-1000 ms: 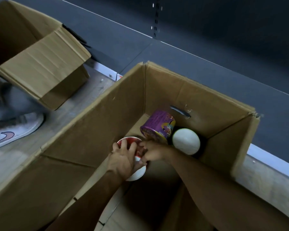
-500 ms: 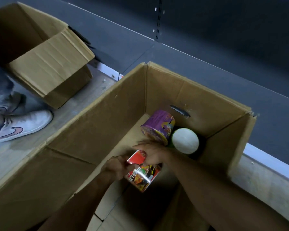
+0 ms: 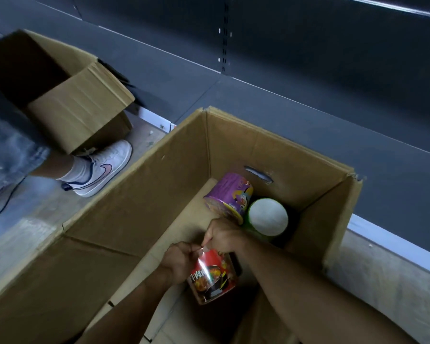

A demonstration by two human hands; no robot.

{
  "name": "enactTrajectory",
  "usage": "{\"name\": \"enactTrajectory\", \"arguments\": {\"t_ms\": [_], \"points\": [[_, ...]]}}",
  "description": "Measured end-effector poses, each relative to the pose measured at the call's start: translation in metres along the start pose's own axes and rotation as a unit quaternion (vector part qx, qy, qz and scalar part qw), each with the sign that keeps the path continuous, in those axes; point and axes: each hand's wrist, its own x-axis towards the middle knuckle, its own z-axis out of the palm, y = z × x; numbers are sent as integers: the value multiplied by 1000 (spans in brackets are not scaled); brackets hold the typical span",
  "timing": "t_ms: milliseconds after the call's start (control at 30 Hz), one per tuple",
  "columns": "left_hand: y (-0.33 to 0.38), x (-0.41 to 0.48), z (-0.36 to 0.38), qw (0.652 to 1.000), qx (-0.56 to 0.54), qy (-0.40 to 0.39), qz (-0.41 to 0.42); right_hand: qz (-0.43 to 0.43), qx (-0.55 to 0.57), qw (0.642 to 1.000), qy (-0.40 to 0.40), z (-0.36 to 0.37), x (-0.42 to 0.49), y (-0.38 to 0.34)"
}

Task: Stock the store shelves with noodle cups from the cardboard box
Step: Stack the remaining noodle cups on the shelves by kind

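Change vs. 1.0 s ago: a shoe (image 3: 102, 167), then at the 9 o'clock edge of view, now stands just beside the box's (image 3: 159, 182) left wall, under the second box (image 3: 85, 103) at 10 o'clock. The red cup (image 3: 212, 276), then low on the box floor with its white base showing, is now raised off the floor and tilted, printed side toward the camera. The purple cup (image 3: 230, 194) and green cup (image 3: 268, 217) have not shifted; they touch each other in the far right corner, the purple one on its side.

Hands: the left hand (image 3: 181, 259) has its fingers curled and pinches the red cup's upper left edge. The right hand (image 3: 224, 235) is curled over the same end from above and grips it. The two hands nearly meet at the cup's top.

Position: the red cup hangs at 4 o'clock from the left hand and 6 o'clock from the right hand, inside the box, near its front. The purple cup lies just beyond the right hand at 12 o'clock. The dark shelf (image 3: 308, 108) runs behind the box.
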Motion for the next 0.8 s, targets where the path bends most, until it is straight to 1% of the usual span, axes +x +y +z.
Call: {"name": "enactTrajectory", "arguments": {"t_ms": [33, 100, 167, 200, 233, 267, 333, 367, 467, 600, 700, 800], "points": [[4, -4, -1, 1000, -16, 5, 5, -8, 14, 1000, 3, -4, -5, -1], [15, -19, -7, 996, -85, 1, 25, -23, 48, 998, 14, -17, -20, -2], [37, -40, -20, 981, -190, -6, 46, -30, 115, 993, 9, -35, -40, -4], [48, -52, -28, 973, -220, -9, 70, -35, 152, 988, -6, -45, -52, -4], [59, -64, -36, 971, -217, -11, 102, -38, 181, 982, -29, -56, -66, -6], [70, -75, -44, 972, -190, -3, 137, -39, 202, 977, -50, -68, -81, -7], [89, -96, -60, 974, -119, 23, 189, -39, 224, 971, -67, -93, -111, -11], [99, -106, -67, 973, -101, 29, 203, -41, 228, 971, -64, -105, -125, -14], [145, -148, -94, 967, -112, 35, 224, -40, 215, 975, -49, -147, -177, -34], [210, -211, -138, 962, -81, 31, 261, -32, 214, 976, -17, -205, -252, -74], [263, -259, -171, 964, -58, 28, 259, -46, 203, 977, 36, -250, -315, -103], [312, -308, -200, 956, -24, 36, 290, -51, 179, 978, 89, -288, -384, -132]]}}
